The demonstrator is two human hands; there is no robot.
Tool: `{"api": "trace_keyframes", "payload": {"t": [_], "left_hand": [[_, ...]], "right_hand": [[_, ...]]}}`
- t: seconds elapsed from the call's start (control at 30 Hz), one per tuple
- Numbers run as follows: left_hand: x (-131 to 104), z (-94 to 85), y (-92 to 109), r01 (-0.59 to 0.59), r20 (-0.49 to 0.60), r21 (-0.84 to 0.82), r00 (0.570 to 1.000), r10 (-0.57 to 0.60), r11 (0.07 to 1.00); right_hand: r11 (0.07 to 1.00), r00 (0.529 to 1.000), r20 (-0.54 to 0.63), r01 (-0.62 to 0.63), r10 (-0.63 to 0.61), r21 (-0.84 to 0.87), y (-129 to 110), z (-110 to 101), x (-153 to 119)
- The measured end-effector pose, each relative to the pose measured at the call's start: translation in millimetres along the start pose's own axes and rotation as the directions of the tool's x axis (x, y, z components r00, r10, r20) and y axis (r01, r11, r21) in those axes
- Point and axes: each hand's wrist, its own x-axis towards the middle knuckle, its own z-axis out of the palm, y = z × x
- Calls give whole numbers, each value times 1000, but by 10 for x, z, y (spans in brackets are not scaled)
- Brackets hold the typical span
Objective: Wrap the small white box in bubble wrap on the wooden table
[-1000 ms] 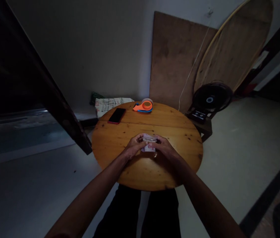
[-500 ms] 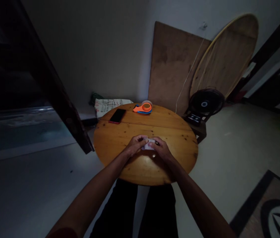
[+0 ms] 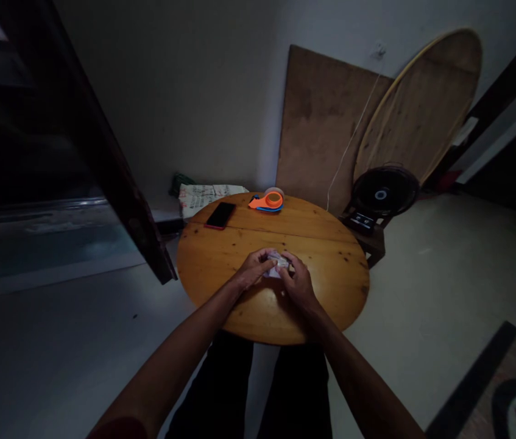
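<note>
Between my two hands is a small pale, whitish-lilac packet or box [image 3: 275, 272]; its exact kind is too small to make out. My left hand [image 3: 254, 269] closes on its left side, thumb laid over the top. From the right, my right hand [image 3: 300, 282] grips it with bent fingers and thumb. Fingers cover much of the thing. Both hands are over the near middle of the round wooden table [image 3: 203, 262].
An orange and blue tape dispenser [image 3: 267, 202] and a dark phone [image 3: 221, 215] with a red edge lie at the table's far side. A printed sack [image 3: 212, 194] sits behind. To the right stands a black fan [image 3: 383, 194]; wooden boards [image 3: 326, 122] lean on the wall.
My right hand's fingers have lifted and shifted on the packet, and more of its pale upper part shows. The whole view has moved slightly.
</note>
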Motion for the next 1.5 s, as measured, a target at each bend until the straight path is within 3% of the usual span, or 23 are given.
{"api": "trace_keyframes", "payload": {"t": [0.27,0.43,0.53,0.7,0.83,1.2,1.3,1.4,1.5], "left_hand": [[35,-30,-23,25,-11,2,1000,-25,1000],[70,-56,-83,23,-3,-5,1000,-23,1000],[80,-59,-91,30,-20,1,999,-30,1000],[71,-32,-60,25,-26,-24,999,-26,999],[56,-13,-28,25,1,-26,1000,-25,999],[68,-26,-77,-54,12,115,999,53,992],[61,-20,-82,-139,-20,247,989,148,959],[65,-20,-84,-244,-55,440,953,297,864],[87,-24,-103,-246,-64,467,949,310,849]], "right_hand": [[982,998,16,-70,68,178,22,7,2],[976,996,2,-86,87,200,-21,-84,24],[992,998,-28,-49,52,120,-24,-148,106],[987,989,-21,145,-147,-67,-72,-243,338],[970,987,35,163,-159,-180,-153,-295,447],[848,961,60,268,-271,-457,-223,-189,-15],[767,935,125,344,-331,-542,-212,-199,-99],[695,915,182,394,-361,-602,-185,-184,-132],[680,917,154,378,-367,-628,-137,-135,-107]]}}
